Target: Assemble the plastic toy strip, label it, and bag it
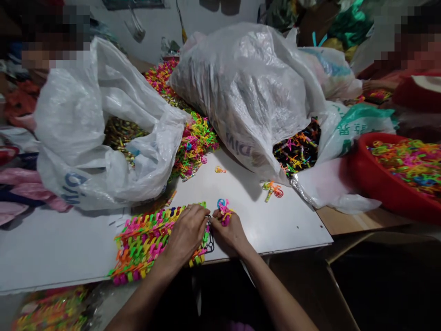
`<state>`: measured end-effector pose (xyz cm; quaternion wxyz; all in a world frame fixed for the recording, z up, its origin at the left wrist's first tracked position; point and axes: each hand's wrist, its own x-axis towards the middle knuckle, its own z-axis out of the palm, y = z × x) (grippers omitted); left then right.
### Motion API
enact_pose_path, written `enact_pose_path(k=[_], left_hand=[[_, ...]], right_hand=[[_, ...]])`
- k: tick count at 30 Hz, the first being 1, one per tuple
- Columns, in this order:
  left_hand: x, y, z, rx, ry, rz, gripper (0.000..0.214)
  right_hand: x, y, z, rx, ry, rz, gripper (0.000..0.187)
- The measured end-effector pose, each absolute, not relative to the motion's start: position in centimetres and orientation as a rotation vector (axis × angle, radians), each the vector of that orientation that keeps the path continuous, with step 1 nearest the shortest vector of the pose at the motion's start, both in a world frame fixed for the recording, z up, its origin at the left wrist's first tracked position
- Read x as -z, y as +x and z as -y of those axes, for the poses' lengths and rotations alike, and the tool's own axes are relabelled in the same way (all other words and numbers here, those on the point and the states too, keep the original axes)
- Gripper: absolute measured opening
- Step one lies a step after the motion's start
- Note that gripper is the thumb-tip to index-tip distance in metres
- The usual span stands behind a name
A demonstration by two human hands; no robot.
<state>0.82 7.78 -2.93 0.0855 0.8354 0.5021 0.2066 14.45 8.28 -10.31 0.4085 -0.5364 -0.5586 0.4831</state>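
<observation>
Rows of small bright plastic pieces (144,246) stand packed together near the table's front edge. At their right end part of a black openwork frame (210,246) shows. My left hand (188,232) lies over the right part of the rows, its fingers bent and pressed together near the frame's top; what they pinch is hidden. Just right of it, my right hand (232,232) is closed around a few small coloured plastic pieces (224,209), pink, blue and yellow, that stick out above the fingers. The thumb and fingertips of both hands nearly meet at the frame.
A white sack (103,179) with small parts stands at left, a larger one (248,82) behind. A heap of coloured pieces (195,147) lies between them. Loose pieces (272,189) lie on the white table (275,225). A red basin (365,174) is at right. Two people sit across.
</observation>
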Motion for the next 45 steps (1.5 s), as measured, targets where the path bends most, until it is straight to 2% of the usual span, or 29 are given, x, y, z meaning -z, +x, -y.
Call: enact_pose_path(k=[6, 11, 18, 23, 25, 28, 31, 34, 40, 43, 45], left_hand=[[3.2, 0.8, -8.2, -0.580, 2.465, -1.517, 0.010], [2.9, 0.7, -8.3, -0.596, 2.460, -1.445, 0.020], [3.6, 1.0, -8.2, -0.640, 2.486, -1.485, 0.019], [4.5, 0.7, -8.1, -0.630, 2.580, -1.456, 0.020], [4.5, 0.7, -7.8, -0.648, 2.623, -1.424, 0.020], [4.1, 0.9, -7.2, -0.702, 2.634, -1.557, 0.022], [3.7, 1.3, -6.8, -0.649, 2.594, -1.674, 0.022], [3.6, 1.5, -6.8, -0.597, 2.558, -1.651, 0.023], [3.8, 1.5, -7.2, -0.627, 2.518, -1.667, 0.023], [2.8, 1.2, -7.0, -0.777, 2.415, -1.645, 0.017], [1.8, 0.8, -6.2, -0.931, 2.317, -1.644, 0.014]], right_hand=[[11.4, 14.0, -9.0, -0.949, -1.286, 1.728, 0.013], [11.3, 15.3, -9.3, -0.847, -1.192, 2.028, 0.011], [11.0, 14.3, -9.5, -0.700, -1.310, 2.308, 0.018], [9.6, 17.9, -9.3, -0.799, -1.236, 2.271, 0.016], [8.4, 21.5, -9.6, -0.767, -1.429, 2.150, 0.019], [6.8, 26.5, -10.7, -0.412, -2.019, 1.835, 0.027], [6.5, 28.2, -11.6, -0.206, -2.348, 1.752, 0.031], [7.4, 26.6, -10.8, -0.281, -2.341, 1.822, 0.025], [8.1, 22.7, -6.7, -0.752, -1.797, 1.825, 0.024], [7.4, 20.7, -5.5, -1.062, -1.517, 1.616, 0.025], [7.4, 19.2, -4.7, -1.232, -1.345, 1.528, 0.019]])
